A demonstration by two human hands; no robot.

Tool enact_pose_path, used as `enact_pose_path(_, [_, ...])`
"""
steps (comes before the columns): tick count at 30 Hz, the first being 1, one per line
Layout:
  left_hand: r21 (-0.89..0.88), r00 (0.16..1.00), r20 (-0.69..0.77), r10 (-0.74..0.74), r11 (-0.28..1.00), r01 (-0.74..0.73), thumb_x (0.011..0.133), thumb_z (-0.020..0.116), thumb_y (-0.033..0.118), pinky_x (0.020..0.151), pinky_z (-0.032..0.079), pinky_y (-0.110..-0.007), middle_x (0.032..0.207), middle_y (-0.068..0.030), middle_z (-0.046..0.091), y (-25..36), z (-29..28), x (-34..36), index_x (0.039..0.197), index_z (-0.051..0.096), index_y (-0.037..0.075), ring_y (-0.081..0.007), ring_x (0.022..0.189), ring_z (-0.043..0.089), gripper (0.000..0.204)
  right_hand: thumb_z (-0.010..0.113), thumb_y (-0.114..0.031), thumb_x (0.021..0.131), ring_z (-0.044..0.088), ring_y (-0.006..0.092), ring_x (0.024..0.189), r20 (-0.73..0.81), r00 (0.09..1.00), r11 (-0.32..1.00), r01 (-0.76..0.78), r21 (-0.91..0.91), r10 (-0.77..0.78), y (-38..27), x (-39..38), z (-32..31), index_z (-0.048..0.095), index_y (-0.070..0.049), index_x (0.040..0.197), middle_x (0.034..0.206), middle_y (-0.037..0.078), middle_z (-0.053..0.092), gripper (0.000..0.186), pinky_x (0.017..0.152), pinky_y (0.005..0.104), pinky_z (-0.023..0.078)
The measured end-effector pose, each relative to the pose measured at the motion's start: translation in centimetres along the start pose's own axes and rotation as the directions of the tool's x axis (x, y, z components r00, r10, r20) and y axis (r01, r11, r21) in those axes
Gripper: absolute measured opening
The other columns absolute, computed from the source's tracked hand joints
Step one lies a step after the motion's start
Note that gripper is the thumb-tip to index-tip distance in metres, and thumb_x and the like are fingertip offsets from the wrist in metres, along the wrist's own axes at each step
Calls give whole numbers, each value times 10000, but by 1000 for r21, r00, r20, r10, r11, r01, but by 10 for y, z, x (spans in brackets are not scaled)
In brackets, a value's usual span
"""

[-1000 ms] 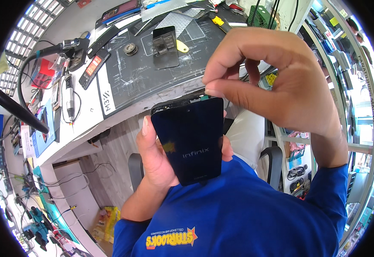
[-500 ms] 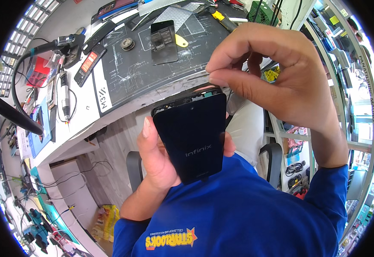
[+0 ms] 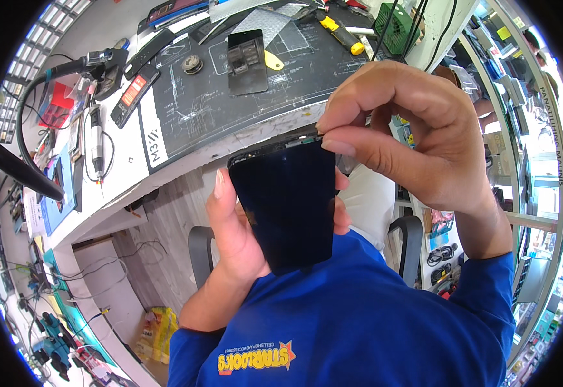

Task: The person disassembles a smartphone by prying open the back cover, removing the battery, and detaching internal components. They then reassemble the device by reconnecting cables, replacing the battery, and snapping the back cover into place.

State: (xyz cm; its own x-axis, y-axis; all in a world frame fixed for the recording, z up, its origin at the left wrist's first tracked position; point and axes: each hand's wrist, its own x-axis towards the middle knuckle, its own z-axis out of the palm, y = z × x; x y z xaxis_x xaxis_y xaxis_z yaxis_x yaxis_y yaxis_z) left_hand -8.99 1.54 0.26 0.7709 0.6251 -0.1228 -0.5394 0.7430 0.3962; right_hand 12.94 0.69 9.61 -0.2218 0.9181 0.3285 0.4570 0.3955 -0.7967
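My left hand (image 3: 235, 238) is wrapped round a smartphone (image 3: 288, 206) from below, thumb along one edge and fingertips at the other. Its glossy screen faces up and looks dark. Along its top end, inner parts lie exposed. Thumb and forefinger of my right hand (image 3: 410, 138) are pinched together at the phone's upper right corner. Whatever is between those fingertips is too small or hidden to make out. Beyond the phone, a dark phone panel (image 3: 247, 68) lies on the black work mat (image 3: 191, 116).
A small round metal part (image 3: 192, 64), an opened phone (image 3: 134, 97) and a pen-like tool (image 3: 97, 145) lie on the bench. A yellow-handled cutter (image 3: 342, 35) and a green basket (image 3: 394, 29) are at the back. Chair armrests (image 3: 412, 248) flank me; shelves (image 3: 520, 129) stand at the right.
My right hand has come down onto the phone's top right corner. The screen has gone from a lit logo to plain dark. My left hand still holds the phone, shifted slightly.
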Motion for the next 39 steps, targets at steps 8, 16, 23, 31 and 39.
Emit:
enact_pose_path(8, [-42,997,-61,-51,998,48,859,290,973,763,605,-510,1200,-213,624,-2,-8,5,1399,546,52,-378,901,692,1099,735,36,954,680,98,890,35,978,948,-208,240,206,9,-7,11,695,30,1093,1029,73,693,145,769,228,542])
enact_pose_path(16, [-119,999,4,-51,992,51,835,288,993,856,609,-478,1255,-207,632,-1,-18,7,1449,510,-3,-340,974,717,1191,728,19,971,681,86,936,64,966,829,-247,502,249,16,-5,16,678,28,1149,1051,65,705,186,763,213,529])
enact_pose_path(23, [-79,995,86,-49,995,56,741,357,1051,818,559,-519,1273,-191,574,-5,-31,8,1467,490,72,-375,972,663,1225,749,-4,958,672,66,909,24,974,882,-215,420,226,22,-1,14,705,0,1121,1012,52,733,169,690,208,493])
enact_pose_path(31, [-98,986,167,-10,995,27,708,357,1071,832,532,-530,1326,-207,555,-6,-31,1,1540,428,80,-393,986,664,1296,826,45,795,687,188,835,-30,925,912,367,-182,-378,38,14,21,768,-34,980,935,82,745,209,714,298,516])
enact_pose_path(39, [-97,987,155,34,995,-19,655,376,1092,827,535,-497,1266,-180,628,-8,-21,-2,1626,245,53,-359,984,672,1428,823,71,764,699,209,833,-10,931,925,361,-119,-364,32,17,25,774,-32,981,916,88,740,246,713,317,535])
